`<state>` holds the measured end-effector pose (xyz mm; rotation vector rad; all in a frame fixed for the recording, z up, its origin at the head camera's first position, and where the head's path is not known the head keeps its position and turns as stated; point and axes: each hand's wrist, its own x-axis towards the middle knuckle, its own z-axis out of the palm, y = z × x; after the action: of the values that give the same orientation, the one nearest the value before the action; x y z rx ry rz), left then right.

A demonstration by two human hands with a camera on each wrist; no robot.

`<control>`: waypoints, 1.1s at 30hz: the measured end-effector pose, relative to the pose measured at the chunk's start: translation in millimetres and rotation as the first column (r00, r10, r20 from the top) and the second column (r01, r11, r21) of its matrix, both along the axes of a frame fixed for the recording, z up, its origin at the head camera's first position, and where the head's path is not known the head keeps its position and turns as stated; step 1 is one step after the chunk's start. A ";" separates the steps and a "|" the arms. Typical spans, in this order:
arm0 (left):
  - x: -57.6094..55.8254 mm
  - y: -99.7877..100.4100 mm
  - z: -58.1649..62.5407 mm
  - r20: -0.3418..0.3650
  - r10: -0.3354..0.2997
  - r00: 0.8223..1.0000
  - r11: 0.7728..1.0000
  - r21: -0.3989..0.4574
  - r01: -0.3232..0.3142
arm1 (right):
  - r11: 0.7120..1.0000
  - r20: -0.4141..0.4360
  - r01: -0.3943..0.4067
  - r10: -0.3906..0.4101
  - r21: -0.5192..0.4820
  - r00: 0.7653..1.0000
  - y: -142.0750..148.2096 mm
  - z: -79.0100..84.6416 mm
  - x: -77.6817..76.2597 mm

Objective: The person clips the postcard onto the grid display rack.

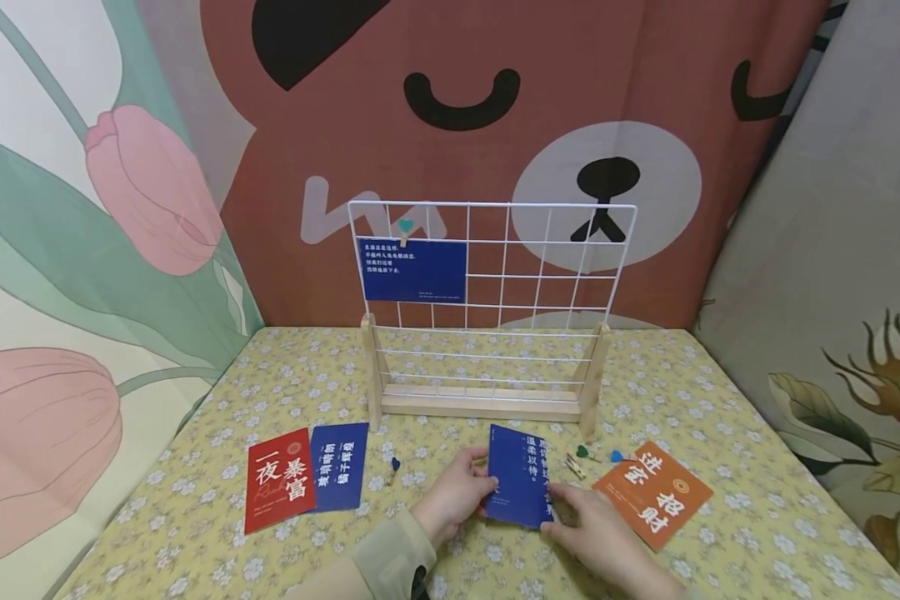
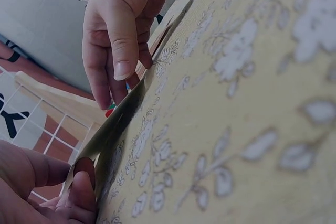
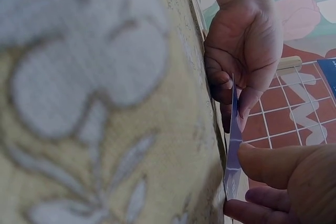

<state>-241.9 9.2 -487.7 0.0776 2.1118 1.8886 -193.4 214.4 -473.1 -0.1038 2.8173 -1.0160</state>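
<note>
A blue card (image 1: 513,467) with white writing is between the two hands, just above the flowered cloth. My left hand (image 1: 456,493) pinches its left edge, thumb on the printed face. On the opposite edge my right hand (image 1: 596,529) holds it near the lower corner between thumb and fingers. The right wrist view shows the card (image 3: 234,153) edge-on, with the right thumb against it. In the left wrist view the card's pale underside (image 2: 107,132) is tilted up off the cloth.
Behind stands a white wire grid (image 1: 543,258) on a wooden base (image 1: 480,406); a heart clip (image 1: 404,229) fixes another blue card (image 1: 414,273) there. A red card (image 1: 279,483) overlaps a blue one (image 1: 341,467) at left. An orange card (image 1: 656,496) and small clips (image 1: 579,462) lie at right.
</note>
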 end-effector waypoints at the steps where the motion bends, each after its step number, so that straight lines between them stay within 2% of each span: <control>1: -0.1 -0.1 -0.2 -0.001 0.000 1.000 1.000 -0.005 0.000 | 1.000 0.003 0.000 0.000 0.000 1.000 -0.1 -0.1 0.1; 15: 1.1 -1.7 1.8 -0.003 -0.011 1.000 1.000 -0.006 0.011 | 1.000 0.011 -0.012 0.012 -0.007 1.000 -0.9 -0.2 -0.4; 26: 1.9 -1.6 1.4 -0.016 0.003 1.000 1.000 -0.009 -0.004 | 1.000 0.018 0.006 -0.006 -0.009 1.000 -1.4 -1.0 0.5; 33: 3.2 -3.6 2.5 -0.002 -0.012 1.000 1.000 0.004 0.012 | 1.000 0.026 0.015 -0.015 0.011 1.000 -2.4 -0.6 1.1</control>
<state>-238.7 5.6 -485.1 0.0927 2.1042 1.8872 -192.3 211.9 -473.6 -0.0677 2.8043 -0.9982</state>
